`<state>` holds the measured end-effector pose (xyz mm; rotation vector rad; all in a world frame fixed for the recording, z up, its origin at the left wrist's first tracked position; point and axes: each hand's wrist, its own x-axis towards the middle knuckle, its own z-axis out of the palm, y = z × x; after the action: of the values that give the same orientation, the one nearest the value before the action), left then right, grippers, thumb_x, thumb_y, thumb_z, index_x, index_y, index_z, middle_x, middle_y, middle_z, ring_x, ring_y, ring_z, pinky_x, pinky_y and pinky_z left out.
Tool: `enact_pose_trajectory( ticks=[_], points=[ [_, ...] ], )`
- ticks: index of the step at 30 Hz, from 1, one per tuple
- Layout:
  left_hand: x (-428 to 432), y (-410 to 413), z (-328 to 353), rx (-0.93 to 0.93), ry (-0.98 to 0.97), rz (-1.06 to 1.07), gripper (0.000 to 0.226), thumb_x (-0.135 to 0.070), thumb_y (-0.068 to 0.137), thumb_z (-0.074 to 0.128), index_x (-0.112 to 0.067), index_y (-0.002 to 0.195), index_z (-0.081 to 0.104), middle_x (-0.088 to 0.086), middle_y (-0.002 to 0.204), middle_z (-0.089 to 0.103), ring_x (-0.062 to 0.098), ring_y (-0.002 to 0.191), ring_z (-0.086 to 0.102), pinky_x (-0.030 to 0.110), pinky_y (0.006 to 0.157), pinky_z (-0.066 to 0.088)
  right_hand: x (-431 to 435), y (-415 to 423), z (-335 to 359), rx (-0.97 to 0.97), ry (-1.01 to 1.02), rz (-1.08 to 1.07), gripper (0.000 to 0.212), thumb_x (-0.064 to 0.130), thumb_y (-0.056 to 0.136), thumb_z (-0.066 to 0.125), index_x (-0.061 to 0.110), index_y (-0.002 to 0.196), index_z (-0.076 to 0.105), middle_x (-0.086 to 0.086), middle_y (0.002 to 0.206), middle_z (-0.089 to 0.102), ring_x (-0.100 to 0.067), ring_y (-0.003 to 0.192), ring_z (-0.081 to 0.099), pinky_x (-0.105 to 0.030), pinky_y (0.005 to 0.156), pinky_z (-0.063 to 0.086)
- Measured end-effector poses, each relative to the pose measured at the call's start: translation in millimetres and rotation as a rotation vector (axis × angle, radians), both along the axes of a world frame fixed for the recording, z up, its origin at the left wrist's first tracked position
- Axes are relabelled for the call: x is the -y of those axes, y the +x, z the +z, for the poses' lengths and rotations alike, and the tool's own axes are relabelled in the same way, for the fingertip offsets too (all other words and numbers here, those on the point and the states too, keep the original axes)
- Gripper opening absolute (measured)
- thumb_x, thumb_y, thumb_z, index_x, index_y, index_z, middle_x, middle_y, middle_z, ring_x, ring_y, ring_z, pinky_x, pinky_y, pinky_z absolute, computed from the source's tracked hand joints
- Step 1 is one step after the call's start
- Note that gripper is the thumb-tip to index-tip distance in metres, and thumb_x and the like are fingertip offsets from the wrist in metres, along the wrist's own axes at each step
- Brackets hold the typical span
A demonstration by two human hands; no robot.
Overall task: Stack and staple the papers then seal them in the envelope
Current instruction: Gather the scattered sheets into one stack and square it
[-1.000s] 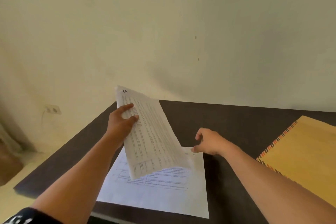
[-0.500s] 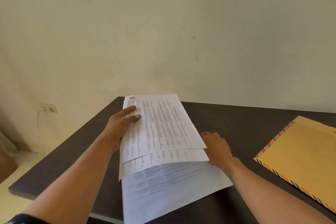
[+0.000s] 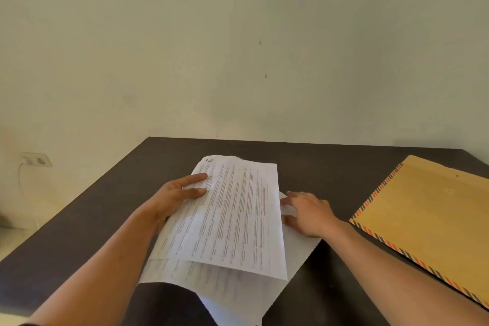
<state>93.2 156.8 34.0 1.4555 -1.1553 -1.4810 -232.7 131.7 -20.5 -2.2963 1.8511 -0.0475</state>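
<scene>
With your left hand (image 3: 177, 197) pinching the floppy papers (image 3: 238, 219) at nine o'clock and right hand (image 3: 309, 213) flat at three, hold both edges.

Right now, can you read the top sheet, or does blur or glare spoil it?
Head view: no glare on the top sheet; its print shows as columns, too small and soft to read. Head view too: even light, a faint shadow on the papers beneath.
</scene>
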Motion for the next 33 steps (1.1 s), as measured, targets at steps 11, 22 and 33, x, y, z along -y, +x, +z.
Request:
enact_pose_trajectory(
  ticks=[11, 22, 33],
  points=[
    [-0.5, -41.3, -22.9, 0.15, 0.038, -0.001, 0.046, -0.008, 0.089, 0.072, -0.03, 0.129, 0.063, 0.013, 0.115, 0.07, 0.033, 0.085, 0.077, 0.051, 0.076, 0.062, -3.4, -21.4, 0.6, 0.127, -0.201, -0.498, 0.048, 0.055, 0.095, 0.053, 0.019, 0.127, 0.055, -0.007, 0.129, 0.058, -0.028, 0.117, 0.055, -0.041, 0.091, 0.053],
    [-0.4, -94.0, -27.2, 0.753, -0.217, -0.194, 0.05, -0.019, 0.092, 0.071, -0.032, 0.138, 0.055, 0.002, 0.146, 0.049, 0.017, 0.101, 0.063, 0.038, 0.094, 0.057, -4.9, -3.4, 13.5, 0.764, 0.054, -0.332, 0.059, 0.042, 0.1, 0.056, 0.023, 0.151, 0.035, -0.002, 0.157, 0.04, -0.027, 0.141, 0.044, -0.041, 0.106, 0.043],
    [5.5, -118.0, -43.1, 1.008, -0.225, -0.058, 0.055, -0.009, 0.091, 0.066, -0.019, 0.143, 0.052, 0.001, 0.141, 0.051, 0.028, 0.131, 0.044, 0.042, 0.106, 0.043, -15.9, 9.9, 1.7, 0.264, -0.104, -0.504, 0.061, 0.045, 0.087, 0.069, 0.019, 0.137, 0.044, -0.004, 0.131, 0.06, -0.028, 0.12, 0.053, -0.044, 0.094, 0.053]
  ],
)
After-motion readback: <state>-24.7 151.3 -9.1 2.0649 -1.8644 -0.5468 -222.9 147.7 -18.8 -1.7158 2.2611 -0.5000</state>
